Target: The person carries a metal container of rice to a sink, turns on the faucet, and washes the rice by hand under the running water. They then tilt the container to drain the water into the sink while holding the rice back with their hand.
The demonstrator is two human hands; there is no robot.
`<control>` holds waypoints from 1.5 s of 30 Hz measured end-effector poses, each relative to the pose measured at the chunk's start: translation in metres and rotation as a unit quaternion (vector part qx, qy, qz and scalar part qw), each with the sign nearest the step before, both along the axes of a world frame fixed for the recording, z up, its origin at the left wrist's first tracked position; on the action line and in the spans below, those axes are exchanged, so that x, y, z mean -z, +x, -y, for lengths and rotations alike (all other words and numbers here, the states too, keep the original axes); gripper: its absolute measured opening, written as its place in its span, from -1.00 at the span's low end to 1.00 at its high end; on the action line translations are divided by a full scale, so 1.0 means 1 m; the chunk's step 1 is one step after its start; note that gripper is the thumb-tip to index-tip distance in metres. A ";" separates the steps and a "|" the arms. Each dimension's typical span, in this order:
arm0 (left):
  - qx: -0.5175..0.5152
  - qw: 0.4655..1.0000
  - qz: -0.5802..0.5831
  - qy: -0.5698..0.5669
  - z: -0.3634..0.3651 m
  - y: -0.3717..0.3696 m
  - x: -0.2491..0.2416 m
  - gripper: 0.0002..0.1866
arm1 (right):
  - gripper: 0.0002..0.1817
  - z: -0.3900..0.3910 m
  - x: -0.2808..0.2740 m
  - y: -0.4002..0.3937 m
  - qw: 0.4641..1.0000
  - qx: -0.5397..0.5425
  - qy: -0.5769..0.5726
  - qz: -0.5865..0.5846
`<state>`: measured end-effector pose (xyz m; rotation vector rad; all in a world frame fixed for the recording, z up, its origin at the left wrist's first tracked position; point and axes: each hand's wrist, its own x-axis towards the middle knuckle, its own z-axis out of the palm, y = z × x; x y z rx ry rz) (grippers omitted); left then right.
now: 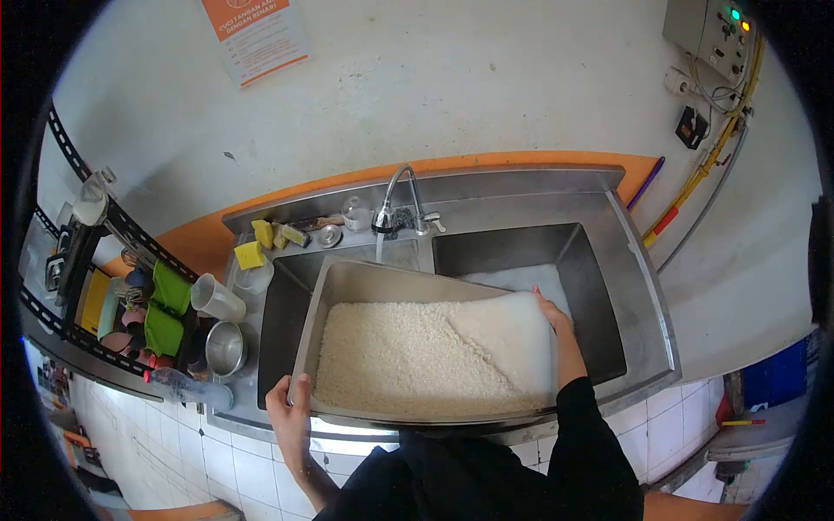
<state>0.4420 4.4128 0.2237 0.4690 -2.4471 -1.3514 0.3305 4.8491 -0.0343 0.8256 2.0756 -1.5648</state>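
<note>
A large rectangular metal pan (365, 276) sits over the double sink, holding wet white rice (400, 356). Cloudy white water (517, 334) is pooled at the pan's right side, and the rice is banked toward the left. My left hand (289, 412) grips the front left corner, thumb over the rim. On the right rim, my right hand (556, 314) is closed around the edge, its fingers partly hidden. Behind the pan, a thin stream runs from the faucet (404, 195). Whitish water (521, 280) shows in the right basin (599, 321).
Yellow sponges (249, 255), a clear bottle (356, 213) and a small metal lid (329, 235) stand along the sink's back left. A plastic jug (217, 300), metal bowl (226, 349) and plastic bottle (191, 388) are at left, beside a black rack (130, 230).
</note>
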 end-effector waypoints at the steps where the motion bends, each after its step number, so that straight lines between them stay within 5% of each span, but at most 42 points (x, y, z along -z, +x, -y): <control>1: -0.003 1.000 -0.007 0.003 -0.003 0.000 -0.002 -0.67 | 0.06 -0.004 0.012 -0.003 1.000 0.001 0.001 -0.001; 7: -0.013 0.999 -0.014 0.031 0.001 -0.002 0.006 -0.67 | 0.05 -0.016 0.043 -0.009 1.000 0.016 0.006 0.014; 21: 0.006 1.000 0.023 0.000 -0.003 -0.003 0.002 -0.66 | -0.07 0.008 -0.018 0.004 1.000 -0.001 0.001 0.002; 23: -0.123 0.991 -0.048 -0.023 -0.006 -0.004 0.016 -0.65 | -0.10 0.004 -0.009 0.003 0.999 -0.021 -0.033 -0.008; 27: -0.035 0.999 0.023 0.030 -0.007 -0.002 -0.001 -0.61 | -0.13 -0.019 0.075 -0.019 1.000 0.017 -0.004 -0.011; 31: -0.036 0.999 0.024 0.023 -0.006 -0.003 -0.003 -0.66 | -0.10 -0.024 0.082 -0.017 0.999 0.002 -0.002 -0.034; 41: 0.018 1.000 -0.003 0.004 -0.004 -0.005 0.000 -0.69 | -0.11 -0.011 0.036 -0.007 1.000 0.005 0.006 0.019; 45: -0.001 1.000 0.001 -0.007 -0.011 -0.004 -0.005 -0.68 | -0.12 0.010 -0.027 0.007 0.999 -0.013 0.028 0.035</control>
